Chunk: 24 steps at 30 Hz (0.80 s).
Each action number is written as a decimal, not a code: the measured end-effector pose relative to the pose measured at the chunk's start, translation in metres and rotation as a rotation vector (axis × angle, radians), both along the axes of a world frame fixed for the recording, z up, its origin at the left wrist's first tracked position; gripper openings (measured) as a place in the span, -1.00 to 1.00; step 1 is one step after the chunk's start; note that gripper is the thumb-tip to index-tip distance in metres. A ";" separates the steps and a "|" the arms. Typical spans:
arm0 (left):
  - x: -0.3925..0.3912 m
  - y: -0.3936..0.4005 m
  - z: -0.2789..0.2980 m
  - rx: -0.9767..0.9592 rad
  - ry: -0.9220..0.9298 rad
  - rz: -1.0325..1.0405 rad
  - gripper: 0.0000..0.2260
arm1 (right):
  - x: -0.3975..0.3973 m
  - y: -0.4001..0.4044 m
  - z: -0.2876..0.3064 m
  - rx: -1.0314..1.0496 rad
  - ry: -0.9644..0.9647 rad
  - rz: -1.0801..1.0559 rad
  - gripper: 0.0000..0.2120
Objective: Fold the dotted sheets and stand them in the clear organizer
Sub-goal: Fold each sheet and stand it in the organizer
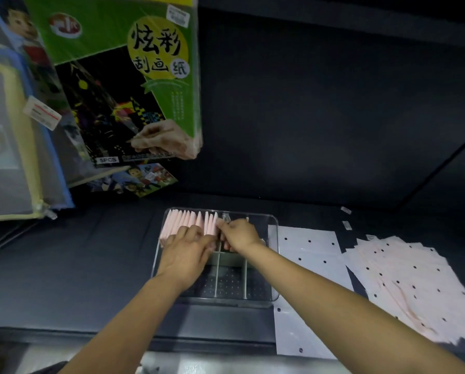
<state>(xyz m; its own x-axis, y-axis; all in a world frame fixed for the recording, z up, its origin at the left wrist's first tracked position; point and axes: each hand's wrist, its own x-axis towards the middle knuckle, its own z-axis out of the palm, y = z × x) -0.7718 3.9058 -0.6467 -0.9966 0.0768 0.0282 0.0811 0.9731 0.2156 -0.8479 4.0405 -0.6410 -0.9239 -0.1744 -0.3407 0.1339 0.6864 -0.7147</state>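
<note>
We see a clear organizer (273, 265) sitting on the dark tabletop (77, 265) at lower centre of the frame, with thin white dividers running front to back inside it. A row of folded pink sheets (188, 224) stands upright in its far left part, packed side by side like a fan.

Both hands reach into the organizer. The left hand (184, 253) lies over the near end of the folded row, its fingers stretched forward and pressing against the sheets. The right hand (238, 236) is just beside it, at the right end of the row, its fingers curled and pinching the last folded sheet (218, 222); the two hands nearly touch.

To the right of the organizer, a white dotted sheet (307, 247) lies flat on the tabletop, partly tucked under the organizer's right edge. Further right, a loose pile of pale pink dotted sheets (404, 287) lies spread out, overlapping at different angles.

In the upper left of the frame, a green packet (112, 76) of scratch paper leans upright, with a mesh zip pouch (12, 157) beside it at the left edge.
</note>
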 end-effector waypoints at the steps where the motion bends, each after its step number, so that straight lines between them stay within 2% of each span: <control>1: 0.000 0.002 0.002 -0.027 0.022 0.004 -0.71 | 0.008 0.010 0.000 -0.028 0.036 0.008 -0.57; 5: 0.003 0.029 0.017 0.030 0.227 -0.066 -0.78 | 0.051 0.092 -0.010 -0.096 0.217 0.080 -0.76; 7: 0.008 0.054 0.022 0.085 0.311 -0.226 -0.81 | 0.076 0.148 -0.022 -0.059 0.254 0.113 -0.87; 8: 0.012 0.070 0.022 0.090 0.295 -0.328 -0.82 | 0.088 0.176 -0.029 -0.002 0.268 0.121 -0.90; 10: 0.027 0.104 0.014 0.091 0.140 -0.501 -0.77 | 0.112 0.229 -0.043 0.163 0.268 0.150 -0.84; 12: 0.046 0.137 -0.003 0.083 -0.060 -0.597 -0.70 | 0.135 0.272 -0.057 0.326 0.237 0.260 -0.57; 14: 0.067 0.162 -0.026 0.063 -0.254 -0.624 -0.64 | 0.153 0.301 -0.067 0.419 0.181 0.403 -0.33; 16: 0.086 0.175 -0.048 0.011 -0.395 -0.604 -0.51 | 0.167 0.314 -0.076 0.498 0.311 0.502 -0.28; 18: 0.097 0.178 -0.065 -0.069 -0.460 -0.568 -0.37 | 0.173 0.316 -0.079 0.540 0.438 0.479 -0.37; 20: 0.100 0.177 -0.073 -0.123 -0.444 -0.550 -0.36 | 0.172 0.318 -0.078 0.494 0.532 0.447 -0.53; 22: 0.098 0.175 -0.072 -0.119 -0.384 -0.548 -0.43 | 0.166 0.321 -0.074 0.393 0.471 0.435 -0.82; 23: 0.097 0.175 -0.071 -0.106 -0.349 -0.549 -0.47 | 0.162 0.325 -0.072 0.358 0.384 0.413 -0.90; 24: 0.097 0.174 -0.068 -0.099 -0.321 -0.554 -0.50 | 0.158 0.329 -0.067 0.314 0.265 0.393 -0.89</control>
<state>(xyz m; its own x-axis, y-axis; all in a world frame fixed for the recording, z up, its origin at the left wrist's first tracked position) -0.6748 4.0799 -0.7151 -0.7661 0.5692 -0.2985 0.5234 0.8221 0.2242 -0.6895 4.3699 -0.7084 -0.8711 -0.4500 -0.1967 -0.3308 0.8336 -0.4423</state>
